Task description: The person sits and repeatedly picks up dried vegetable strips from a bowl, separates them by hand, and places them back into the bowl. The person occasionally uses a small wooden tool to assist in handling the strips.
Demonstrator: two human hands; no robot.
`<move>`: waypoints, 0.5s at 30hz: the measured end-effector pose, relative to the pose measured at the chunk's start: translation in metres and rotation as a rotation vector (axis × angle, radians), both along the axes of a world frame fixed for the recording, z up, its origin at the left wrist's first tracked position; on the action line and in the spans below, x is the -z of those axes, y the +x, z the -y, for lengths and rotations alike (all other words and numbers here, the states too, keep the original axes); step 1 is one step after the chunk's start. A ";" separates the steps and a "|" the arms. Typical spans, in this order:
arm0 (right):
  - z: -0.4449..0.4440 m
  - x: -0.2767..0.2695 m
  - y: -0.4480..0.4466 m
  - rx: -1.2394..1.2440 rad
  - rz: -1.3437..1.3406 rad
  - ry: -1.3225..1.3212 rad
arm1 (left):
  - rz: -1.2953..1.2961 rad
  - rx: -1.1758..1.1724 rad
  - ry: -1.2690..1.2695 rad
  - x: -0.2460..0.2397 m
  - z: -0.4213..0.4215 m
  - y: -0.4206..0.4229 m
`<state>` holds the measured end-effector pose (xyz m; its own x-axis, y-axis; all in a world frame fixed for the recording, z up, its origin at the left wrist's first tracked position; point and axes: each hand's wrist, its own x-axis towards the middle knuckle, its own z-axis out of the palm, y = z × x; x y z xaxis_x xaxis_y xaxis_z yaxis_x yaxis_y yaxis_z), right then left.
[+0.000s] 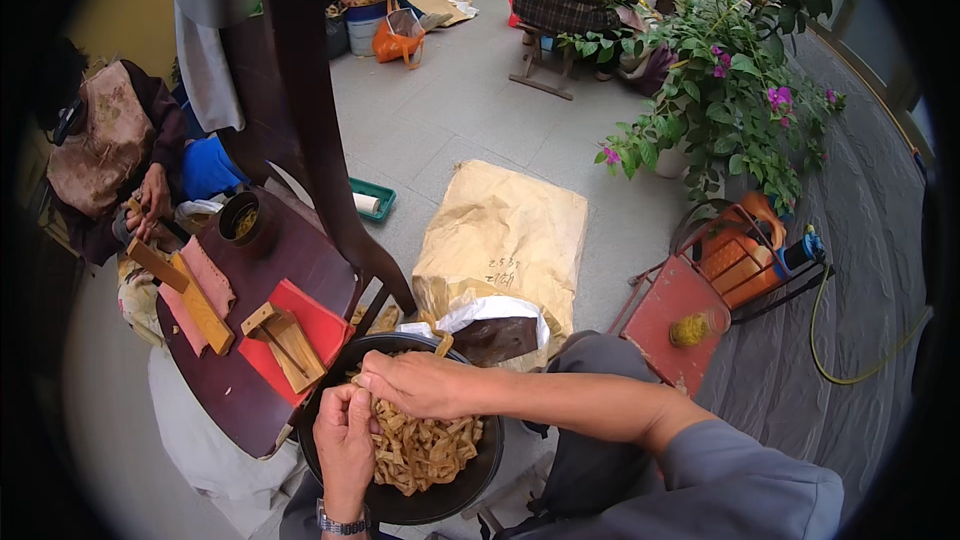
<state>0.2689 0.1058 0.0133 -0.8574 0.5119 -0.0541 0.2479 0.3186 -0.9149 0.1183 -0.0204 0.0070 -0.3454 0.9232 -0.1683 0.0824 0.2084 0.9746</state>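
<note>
My left hand (346,427) and my right hand (420,385) meet fingertip to fingertip above a round black tub (491,457). Both pinch a small brown piece of dried plant root or stem, mostly hidden by the fingers. Beneath them, the tub holds a heap of similar tan, wrinkled pieces (427,454). A longer curled piece (444,341) sticks up behind my right hand at the tub's far rim; whether the hand touches it, I cannot tell. Just beyond the tub lies a large brown paper sack (502,217), its white-lined mouth facing me.
On the dark wooden chair (300,255) at left are wooden tools (289,352) on red cloth and a dark pot (244,219). A co-worker (112,142) sits beyond it. At right, a red metal chair (667,315) carries a jar (694,328) near a flowering plant (712,112).
</note>
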 end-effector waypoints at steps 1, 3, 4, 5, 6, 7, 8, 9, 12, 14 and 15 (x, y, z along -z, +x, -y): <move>0.002 0.002 -0.003 -0.010 -0.020 -0.024 | 0.089 -0.009 0.018 0.000 0.001 -0.001; -0.007 0.001 -0.003 0.022 -0.063 -0.034 | 0.267 -0.032 0.053 -0.005 -0.002 -0.002; -0.012 -0.004 -0.004 0.000 -0.037 -0.050 | 0.374 -0.041 0.060 -0.009 0.002 -0.006; -0.012 -0.005 -0.004 0.016 -0.110 -0.056 | 0.486 -0.048 0.078 -0.013 0.003 -0.010; -0.018 -0.009 0.001 0.046 -0.111 -0.018 | 0.553 -0.084 0.140 -0.021 0.002 -0.017; -0.030 -0.012 0.008 0.076 -0.010 -0.081 | 0.589 -0.117 0.210 -0.028 0.005 -0.033; -0.038 -0.012 0.016 0.113 -0.070 -0.217 | 0.547 -0.135 0.232 -0.035 0.010 -0.045; -0.046 -0.014 0.024 0.159 -0.060 -0.351 | 0.520 -0.140 0.274 -0.036 0.008 -0.049; -0.025 -0.008 0.008 0.056 -0.094 -0.191 | 0.496 0.051 0.106 -0.022 0.018 -0.033; -0.013 -0.005 -0.004 0.038 -0.111 -0.051 | 0.391 0.116 0.034 -0.022 0.021 -0.013; -0.013 -0.014 -0.008 0.041 -0.113 -0.014 | 0.337 0.121 0.021 -0.029 0.017 -0.004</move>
<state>0.2612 0.1184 0.0278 -0.8366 0.5467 0.0346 0.1554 0.2975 -0.9420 0.1147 -0.0378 0.0358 -0.1614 0.9587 -0.2342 -0.2215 0.1960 0.9552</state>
